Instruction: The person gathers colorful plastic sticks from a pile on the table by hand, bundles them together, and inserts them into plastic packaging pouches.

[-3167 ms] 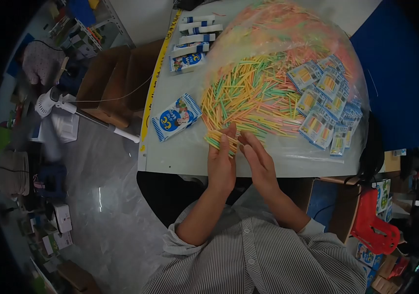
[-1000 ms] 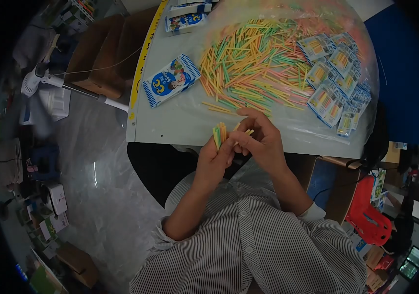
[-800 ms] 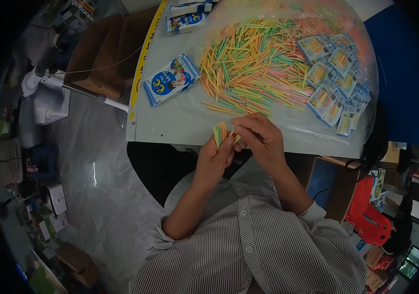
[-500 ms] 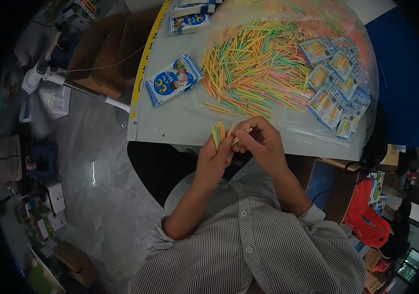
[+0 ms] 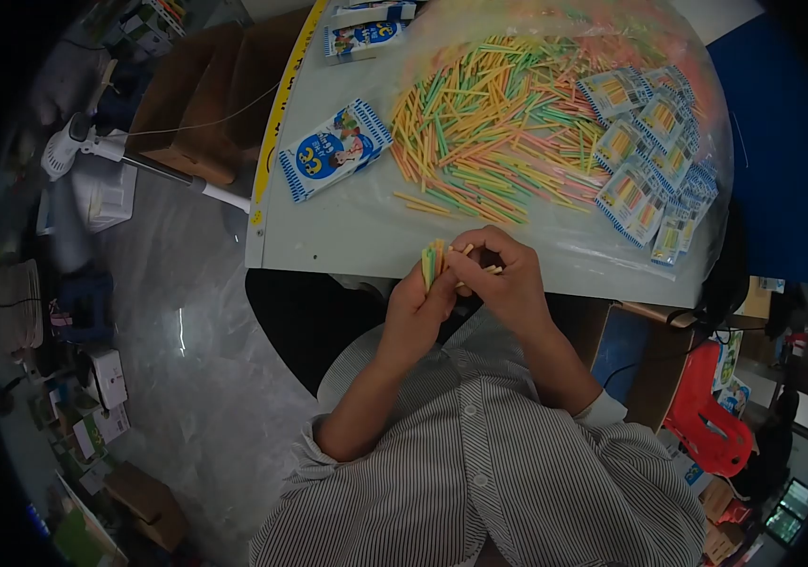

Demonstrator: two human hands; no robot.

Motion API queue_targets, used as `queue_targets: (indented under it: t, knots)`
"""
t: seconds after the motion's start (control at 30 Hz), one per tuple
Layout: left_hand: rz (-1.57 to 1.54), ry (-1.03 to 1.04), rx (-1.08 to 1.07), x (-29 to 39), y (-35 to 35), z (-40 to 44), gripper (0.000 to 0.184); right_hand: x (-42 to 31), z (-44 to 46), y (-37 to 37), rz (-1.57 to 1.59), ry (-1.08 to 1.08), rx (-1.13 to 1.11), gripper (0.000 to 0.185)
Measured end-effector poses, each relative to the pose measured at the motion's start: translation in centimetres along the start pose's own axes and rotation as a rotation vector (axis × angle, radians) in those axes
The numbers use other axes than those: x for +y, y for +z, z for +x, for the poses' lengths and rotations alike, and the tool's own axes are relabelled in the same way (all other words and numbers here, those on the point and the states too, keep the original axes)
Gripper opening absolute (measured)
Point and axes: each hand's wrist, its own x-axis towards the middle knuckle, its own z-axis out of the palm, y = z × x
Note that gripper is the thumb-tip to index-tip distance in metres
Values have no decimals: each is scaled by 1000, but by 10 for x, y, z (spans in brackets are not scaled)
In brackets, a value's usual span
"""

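The packets at the top of the frame, left of centre, are cut off by its upper edge; the clear plastic bag also runs out at the top, its far sticks blurred pink and orange through the film; the lower ends of the bundle of sticks are hidden in the left hand, and the right fingers cover part of what they hold, so I cannot count the sticks there.

The left hand, below the middle of the frame, is closed around the upright bundle, yellow, green and orange tips showing above the thumb; the right hand, just beside it, is curled with thumb and fingers pinching a few pale sticks, ends poking out; whether the hands touch I cannot tell.

Both hands are at the near edge of the table; grey tabletop shows between them and the loose pile of sticks; the blue packet lies upper left, near the yellow edge strip; small sachets overlap at upper right.
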Motion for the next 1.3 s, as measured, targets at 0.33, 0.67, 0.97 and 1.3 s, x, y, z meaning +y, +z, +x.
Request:
queue_targets:
  t: [0.33,0.67,0.97,1.3]
  knots:
    - [-297,-171,-41,4,-6,0,16,3,-5,4,7,-170,42,10]
    - [-213,-135,-99,-2,-6,-2,16,-4,-2,0,-22,-7,-41,14]
    - [-292,-131,-143,1,-8,-2,17,3,-2,0,-91,-88,24,8]
    - [-330,-204,-136,0,-8,-2,17,-9,0,0,21,-4,-74,11]
